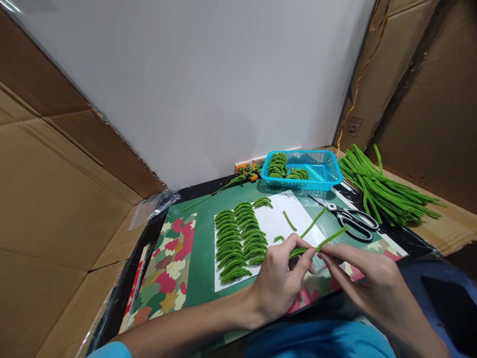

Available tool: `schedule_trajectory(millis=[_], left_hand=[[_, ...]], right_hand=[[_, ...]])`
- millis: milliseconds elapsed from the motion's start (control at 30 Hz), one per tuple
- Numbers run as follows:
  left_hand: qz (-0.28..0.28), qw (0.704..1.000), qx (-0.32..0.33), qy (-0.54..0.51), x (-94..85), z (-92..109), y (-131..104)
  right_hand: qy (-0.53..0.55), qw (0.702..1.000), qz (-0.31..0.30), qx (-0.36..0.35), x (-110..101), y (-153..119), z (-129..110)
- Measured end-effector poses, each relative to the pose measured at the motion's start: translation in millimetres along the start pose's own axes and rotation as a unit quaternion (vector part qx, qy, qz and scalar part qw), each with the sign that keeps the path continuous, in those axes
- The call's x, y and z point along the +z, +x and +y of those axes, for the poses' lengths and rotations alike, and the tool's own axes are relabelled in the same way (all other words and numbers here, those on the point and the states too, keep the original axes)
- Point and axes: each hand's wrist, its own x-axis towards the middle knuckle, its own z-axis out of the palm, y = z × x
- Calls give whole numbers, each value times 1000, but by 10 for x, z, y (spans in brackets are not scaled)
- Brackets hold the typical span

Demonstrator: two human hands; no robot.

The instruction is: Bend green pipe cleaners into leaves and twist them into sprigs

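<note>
My left hand (pixel 285 271) and my right hand (pixel 357 271) meet low in front of me, both pinching a green pipe cleaner (pixel 333 237). One length of it sticks out up and to the right between the fingertips; another part lies within my left fingers. Beyond my left hand is a white sheet (pixel 274 219) carrying two columns of curved green pipe-cleaner leaves (pixel 229 238). Loose short pieces lie near my hands: a straight green piece (pixel 313 222), a shorter piece (pixel 289 221) and a tiny curved piece (pixel 278 238).
A blue basket (pixel 331 181) at the back holds more green leaves (pixel 278 165). Scissors (pixel 354 219) lie slightly spread at the right, beside a bundle of green pipe cleaners (pixel 387 191). An orange-tipped flower stem (pixel 246 174) rests behind the green mat (pixel 203 214). Cardboard walls (pixel 67 164) flank the table.
</note>
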Motion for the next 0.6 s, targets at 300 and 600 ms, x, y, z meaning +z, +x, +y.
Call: schedule_trajectory(millis=[300,600], left_hand=[[-142,989,17,41,-183,134,104],[-185,968,-116,-124,-290,128,229]], right_hand=[[-32,994,-27,-96,-35,-66,97],[2,993,18,-119,-10,22,117]])
